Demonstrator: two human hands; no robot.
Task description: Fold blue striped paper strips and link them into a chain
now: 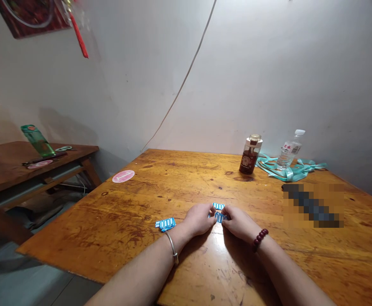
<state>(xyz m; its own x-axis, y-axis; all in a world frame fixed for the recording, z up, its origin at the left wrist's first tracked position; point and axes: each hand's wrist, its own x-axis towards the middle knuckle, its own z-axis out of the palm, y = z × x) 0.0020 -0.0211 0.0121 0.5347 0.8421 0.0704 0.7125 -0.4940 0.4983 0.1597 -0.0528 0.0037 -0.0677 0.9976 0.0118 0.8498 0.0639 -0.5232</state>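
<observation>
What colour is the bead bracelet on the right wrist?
The bead bracelet is dark reddish-brown, shown best in the head view.

Wooden table [160, 187], far end by the wall: brown glass bottle [249, 159] w/ pale lid, plastic water bottle [288, 153] just beside it, standing in a loose teal ribbon [288, 172]. Round pink sticker [123, 176] near table's far left edge; pixelated blur [313, 205] on right side, can't tell what. Left of table, a 2nd table [4, 165] — green bottle [37, 141], pink disc [40, 164] on top. Cable [181, 89] on wall [268, 76] behind, red tassel [79, 36] hanging above.
</observation>
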